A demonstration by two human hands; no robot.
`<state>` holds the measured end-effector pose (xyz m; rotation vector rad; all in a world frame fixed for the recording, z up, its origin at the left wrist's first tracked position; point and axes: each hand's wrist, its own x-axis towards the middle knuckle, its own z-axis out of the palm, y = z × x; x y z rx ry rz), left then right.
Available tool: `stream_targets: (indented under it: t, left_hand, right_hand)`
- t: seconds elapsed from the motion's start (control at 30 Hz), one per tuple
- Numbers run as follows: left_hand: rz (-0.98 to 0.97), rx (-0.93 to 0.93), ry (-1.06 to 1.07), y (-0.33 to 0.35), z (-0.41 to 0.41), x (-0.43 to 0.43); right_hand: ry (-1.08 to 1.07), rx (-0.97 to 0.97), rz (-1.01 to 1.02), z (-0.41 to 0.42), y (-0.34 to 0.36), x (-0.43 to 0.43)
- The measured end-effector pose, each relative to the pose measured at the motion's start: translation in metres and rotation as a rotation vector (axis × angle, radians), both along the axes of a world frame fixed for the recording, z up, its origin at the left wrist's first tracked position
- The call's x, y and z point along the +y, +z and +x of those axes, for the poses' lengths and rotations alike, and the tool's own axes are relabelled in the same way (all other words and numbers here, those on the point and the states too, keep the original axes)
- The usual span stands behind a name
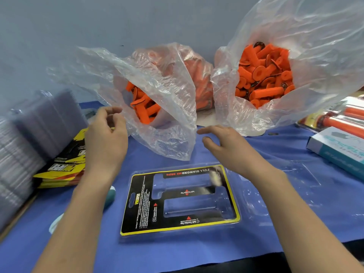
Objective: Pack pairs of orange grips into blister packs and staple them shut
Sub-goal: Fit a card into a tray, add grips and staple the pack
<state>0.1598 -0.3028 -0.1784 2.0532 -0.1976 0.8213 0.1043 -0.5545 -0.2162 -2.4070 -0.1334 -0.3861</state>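
Orange rubber grips [264, 75]: filling clear plastic bags [163, 134].
Clear blister pack [177, 201]: lying flat before me.
My left hand [106, 136]: hovering, released.
My right hand [224, 144]: hovering, released.

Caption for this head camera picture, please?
Left hand and right hand hover by clear plastic bags of orange grips, above a clear blister pack.

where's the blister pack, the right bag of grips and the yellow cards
blister pack [189, 192], head view, card strip between cavities
right bag of grips [325, 56], head view, clear plastic side
yellow cards [63, 168], head view, top card
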Motion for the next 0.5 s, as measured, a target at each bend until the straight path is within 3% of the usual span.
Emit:
stream_targets:
  t: [0.17, 0.33, 0.4, 0.5]
  left_hand:
    - [0.487, 0.058, -0.013, 0.016, 0.056, -0.041]
    - [0.977, 0.385, -0.007, 0.008, 0.11, -0.067]
    - [1.045, 0.448, 0.003, 0.003, 0.13, -0.072]
    - [0.912, 0.448, 0.014, 0.003, 0.16, -0.074]
  right_hand:
    - [-0.006, -0.014, 0.132, 0.01, 0.008, -0.002]
    - [0.008, 0.027, 0.202, 0.017, 0.009, -0.006]
    - [0.009, 0.049, 0.2, 0.019, 0.007, -0.009]
    - [-0.001, 0.077, 0.211, 0.019, 0.004, -0.018]
